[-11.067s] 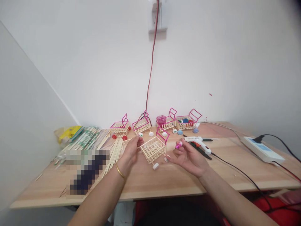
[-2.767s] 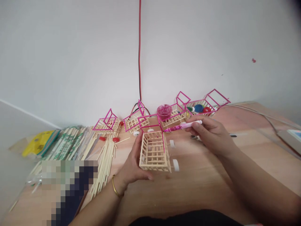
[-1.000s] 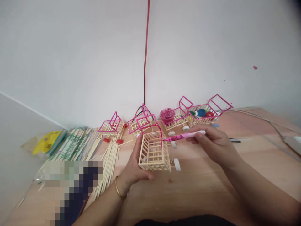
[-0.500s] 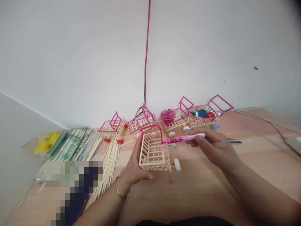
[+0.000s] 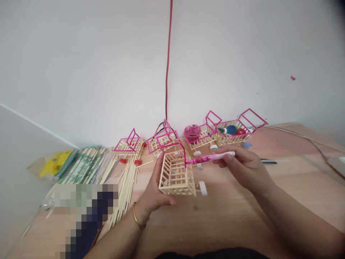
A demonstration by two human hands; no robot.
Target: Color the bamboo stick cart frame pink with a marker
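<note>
My left hand grips a small cart made of wooden sticks from its left side, thumb under the near end. The cart is tilted so its open top faces me; its handle and part of the right top rail are pink, the rest bare wood. White round wheels show at its right. In my right hand is a slim white paintbrush, smeared pink toward the front and pinched between thumb and fingers. Its pink tip touches the cart's right top rail.
Behind stand several similar pink-rimmed stick carts. One carries a cup of pink paint; another holds coloured caps. Loose sticks, packed sticks and a yellow bag lie left. A dark slim tool lies right.
The brush tip has shifted very slightly along the cart's right top rail. Both hands keep their holds in nearly the same place.
</note>
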